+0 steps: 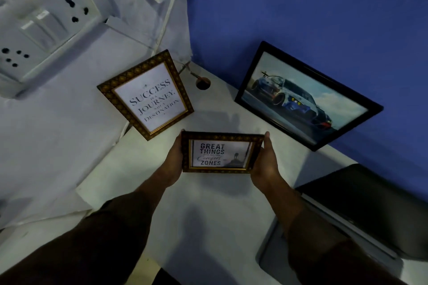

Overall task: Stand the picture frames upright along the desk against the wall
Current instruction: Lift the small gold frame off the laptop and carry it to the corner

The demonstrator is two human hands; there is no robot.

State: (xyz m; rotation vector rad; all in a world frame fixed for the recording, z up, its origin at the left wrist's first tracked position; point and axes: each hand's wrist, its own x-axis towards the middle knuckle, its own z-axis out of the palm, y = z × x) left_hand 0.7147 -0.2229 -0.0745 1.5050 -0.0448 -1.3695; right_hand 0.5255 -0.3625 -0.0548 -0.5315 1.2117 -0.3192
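Now, both hands (bare) — small frame (221,152)

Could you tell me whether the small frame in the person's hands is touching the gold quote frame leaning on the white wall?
Apart. The head view shows bare desk between the small frame and the gold quote frame.

I grip the small gold frame (222,152) between my left hand (174,159) and right hand (266,162) above the white desk (208,215), with 2 frames leaning on the walls: the gold quote frame (146,95) and the black car picture (305,97).
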